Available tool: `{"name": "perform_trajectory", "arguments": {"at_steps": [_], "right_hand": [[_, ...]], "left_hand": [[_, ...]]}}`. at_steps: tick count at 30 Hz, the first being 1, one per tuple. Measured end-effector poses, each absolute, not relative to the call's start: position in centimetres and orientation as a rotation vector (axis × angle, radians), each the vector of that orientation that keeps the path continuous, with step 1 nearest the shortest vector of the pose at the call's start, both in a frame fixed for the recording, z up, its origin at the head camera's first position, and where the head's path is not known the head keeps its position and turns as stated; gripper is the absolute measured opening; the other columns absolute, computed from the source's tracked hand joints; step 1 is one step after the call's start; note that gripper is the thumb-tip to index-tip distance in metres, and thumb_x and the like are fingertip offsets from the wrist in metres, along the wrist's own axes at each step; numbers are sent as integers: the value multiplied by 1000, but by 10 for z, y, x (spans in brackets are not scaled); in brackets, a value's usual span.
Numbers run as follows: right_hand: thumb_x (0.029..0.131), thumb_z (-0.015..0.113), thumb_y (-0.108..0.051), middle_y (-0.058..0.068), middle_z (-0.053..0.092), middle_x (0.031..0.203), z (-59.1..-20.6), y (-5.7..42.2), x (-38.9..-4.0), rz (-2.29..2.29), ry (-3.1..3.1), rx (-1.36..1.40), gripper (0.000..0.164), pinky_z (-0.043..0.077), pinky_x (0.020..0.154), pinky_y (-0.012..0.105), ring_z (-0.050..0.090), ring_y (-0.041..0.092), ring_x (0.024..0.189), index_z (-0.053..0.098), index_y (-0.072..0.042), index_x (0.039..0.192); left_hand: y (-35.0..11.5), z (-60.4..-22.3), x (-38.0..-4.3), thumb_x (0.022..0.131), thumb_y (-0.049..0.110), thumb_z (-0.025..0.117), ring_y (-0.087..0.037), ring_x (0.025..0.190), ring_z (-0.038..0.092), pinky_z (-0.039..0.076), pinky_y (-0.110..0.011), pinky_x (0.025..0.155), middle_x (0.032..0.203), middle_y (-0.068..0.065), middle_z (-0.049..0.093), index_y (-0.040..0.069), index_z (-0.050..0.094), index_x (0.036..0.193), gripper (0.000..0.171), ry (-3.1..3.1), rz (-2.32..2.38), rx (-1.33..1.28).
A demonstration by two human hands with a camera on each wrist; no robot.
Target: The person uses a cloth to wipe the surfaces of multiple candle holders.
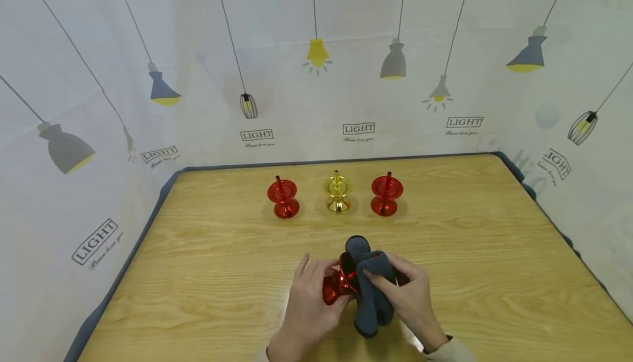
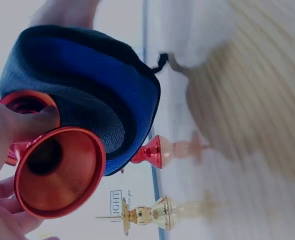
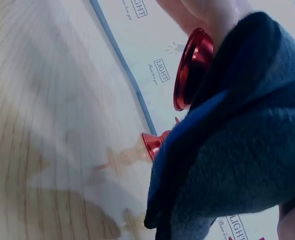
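Observation:
Near the table's front, my left hand (image 1: 312, 299) grips a shiny red candle holder (image 1: 332, 289) tipped on its side, its base toward the left. My right hand (image 1: 410, 293) pinches a dark blue-grey cloth (image 1: 376, 279) that wraps over the holder's dish end. In the left wrist view the hollow base of the red candle holder (image 2: 60, 172) faces the camera, with the cloth (image 2: 87, 95) behind it. The cloth (image 3: 237, 135) fills much of the right wrist view and hides most of the dish and the spike.
Farther back on the wooden table (image 1: 207, 257) stand a red candle holder (image 1: 284, 197), a gold one (image 1: 338, 193) and another red one (image 1: 386, 194), upright in a row. A white curtain (image 1: 296, 126) printed with lamps encloses the table's back and sides.

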State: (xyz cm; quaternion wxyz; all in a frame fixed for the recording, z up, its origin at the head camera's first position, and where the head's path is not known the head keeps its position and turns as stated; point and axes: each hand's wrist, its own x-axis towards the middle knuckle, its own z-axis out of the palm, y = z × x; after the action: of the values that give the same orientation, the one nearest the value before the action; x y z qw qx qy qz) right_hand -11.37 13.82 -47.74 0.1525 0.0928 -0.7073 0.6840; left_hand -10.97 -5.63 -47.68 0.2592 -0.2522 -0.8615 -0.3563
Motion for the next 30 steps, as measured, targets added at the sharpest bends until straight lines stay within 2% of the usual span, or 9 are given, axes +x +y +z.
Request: {"name": "perform_trajectory", "arguments": {"at_steps": [2, 5, 11, 20, 22, 24, 27, 30], "right_hand": [[80, 78, 10, -8, 77, 99, -477, 138, -114, 1974, -2044, 246, 30, 60, 73, 26, 72, 9, 88, 74, 6, 110], [81, 78, 9, -10, 76, 100, -475, 139, -114, 1971, -2064, 263, 30, 60, 74, 24, 72, 8, 89, 73, 7, 110], [81, 77, 10, -13, 75, 104, -476, 142, -117, 1957, -2069, 369, 32, 58, 80, 20, 71, 5, 97, 72, 8, 113], [83, 74, 11, -9, 76, 108, -485, 154, -122, 2078, -2087, 595, 29, 59, 81, 25, 71, 9, 99, 72, 8, 112], [84, 74, 11, -8, 76, 108, -487, 155, -123, 2093, -2090, 635, 28, 58, 82, 25, 71, 10, 98, 72, 9, 111], [84, 73, 12, -7, 76, 108, -487, 156, -123, 2088, -2095, 660, 28, 58, 82, 26, 71, 10, 98, 72, 9, 112], [83, 75, 10, -9, 76, 108, -486, 154, -123, 2030, -2122, 619, 29, 58, 82, 25, 71, 10, 98, 73, 7, 112], [81, 78, 9, -11, 76, 107, -483, 150, -121, 1951, -2145, 508, 30, 57, 83, 23, 71, 7, 98, 75, 4, 111]], "left_hand": [[-56, -476, -109, 64, 12, 97, -11, 87, 67, 46, -64, 103, 92, -1, 69, 6, 65, 108, 55, -2324, -913, -702], [-59, -474, -108, 68, 16, 94, -12, 85, 68, 46, -65, 102, 90, -1, 69, 7, 66, 104, 47, -2321, -834, -749], [-69, -467, -108, 79, 20, 86, -10, 89, 70, 43, -65, 107, 95, 0, 72, 10, 69, 109, 35, -2424, -872, -874], [-83, -467, -116, 91, 21, 77, 0, 98, 69, 32, -75, 108, 105, 9, 76, 17, 71, 117, 28, -2630, -1401, -1095], [-85, -467, -118, 93, 22, 74, -1, 100, 69, 34, -71, 110, 106, 8, 76, 18, 71, 118, 26, -2661, -1540, -1122], [-86, -470, -119, 96, 23, 72, -3, 102, 69, 44, -60, 108, 107, 5, 76, 17, 70, 120, 25, -2660, -1637, -1140], [-83, -476, -116, 95, 22, 72, -5, 102, 69, 56, -39, 98, 109, 0, 74, 16, 66, 123, 29, -2613, -1736, -1113], [-76, -483, -112, 88, 21, 81, -6, 96, 67, 58, -25, 84, 107, 1, 70, 19, 63, 125, 42, -2539, -1732, -989]]}}
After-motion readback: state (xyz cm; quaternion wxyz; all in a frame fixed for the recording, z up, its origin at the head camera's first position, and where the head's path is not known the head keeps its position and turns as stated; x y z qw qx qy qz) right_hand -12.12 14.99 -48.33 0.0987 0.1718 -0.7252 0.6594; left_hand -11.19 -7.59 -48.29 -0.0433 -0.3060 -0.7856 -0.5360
